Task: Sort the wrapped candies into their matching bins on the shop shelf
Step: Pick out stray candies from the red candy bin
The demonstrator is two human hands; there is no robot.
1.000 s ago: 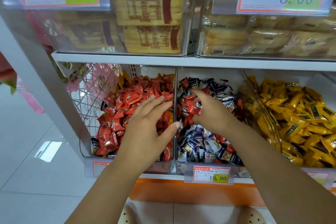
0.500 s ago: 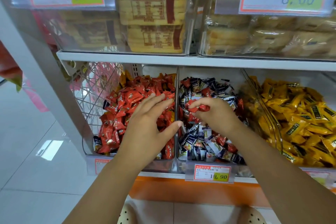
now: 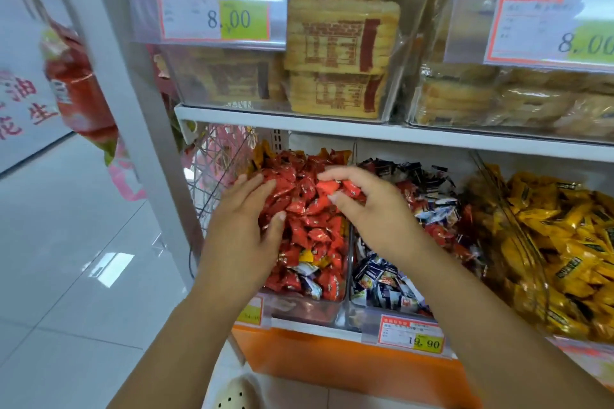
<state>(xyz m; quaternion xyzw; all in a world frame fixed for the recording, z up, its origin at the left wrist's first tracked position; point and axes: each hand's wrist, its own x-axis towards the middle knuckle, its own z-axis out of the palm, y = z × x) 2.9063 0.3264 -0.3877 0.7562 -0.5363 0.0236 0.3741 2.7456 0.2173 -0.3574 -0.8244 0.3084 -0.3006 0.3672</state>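
Note:
Three clear bins stand side by side on the lower shelf. The left bin [image 3: 300,310] is heaped with red wrapped candies [image 3: 312,226], with a few dark-and-white ones low at its front. The middle bin [image 3: 357,315] holds dark-and-white candies [image 3: 382,279] mixed with some red ones. My right hand [image 3: 372,209] hovers over the top of the left bin and grips a few red candies [image 3: 332,188] in its curled fingers. My left hand [image 3: 247,226] rests with straight fingers on the left side of the red pile.
A third bin [image 3: 491,209] at the right is full of yellow wrapped candies [image 3: 564,242]. The upper shelf [image 3: 332,129] carries clear boxes of packed biscuits with 8.00 price tags. A white upright post [image 3: 139,109] borders the bins on the left, with tiled floor beyond.
My right hand has lifted red candies out of the middle bin and carried them left over the red bin. My left hand has slid to the left side of the red pile. The view has shifted.

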